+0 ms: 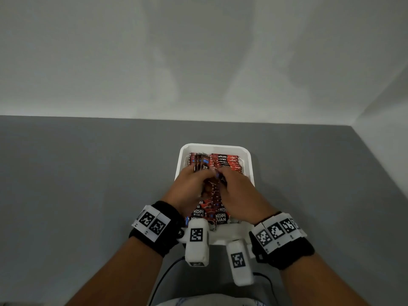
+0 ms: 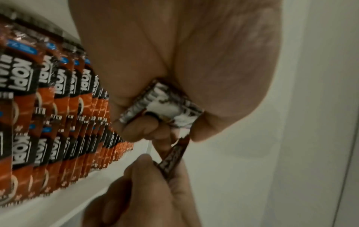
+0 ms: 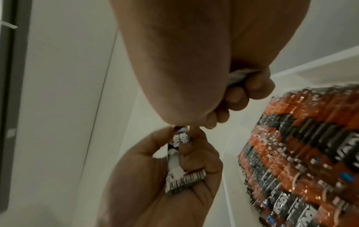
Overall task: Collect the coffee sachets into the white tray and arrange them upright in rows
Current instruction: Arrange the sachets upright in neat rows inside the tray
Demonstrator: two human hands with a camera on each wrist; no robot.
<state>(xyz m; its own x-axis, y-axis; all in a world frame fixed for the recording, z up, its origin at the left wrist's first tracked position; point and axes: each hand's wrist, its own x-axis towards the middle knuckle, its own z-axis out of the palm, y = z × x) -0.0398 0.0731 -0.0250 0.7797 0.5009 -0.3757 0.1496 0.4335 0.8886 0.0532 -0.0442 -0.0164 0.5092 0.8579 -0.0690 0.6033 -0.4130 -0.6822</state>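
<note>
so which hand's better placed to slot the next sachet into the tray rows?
Probably right. The right hand pinches the end of a single sachet over the white tray, while the left hand grips a bunch of sachets as the supply.

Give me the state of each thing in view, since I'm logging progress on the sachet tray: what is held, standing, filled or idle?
white tray: on the grey table, partly filled.
rows of sachets: standing packed in the tray.
left hand: over the tray, grips a bunch of sachets.
right hand: fingers curled, pinching a sachet taken from that bunch.
</note>
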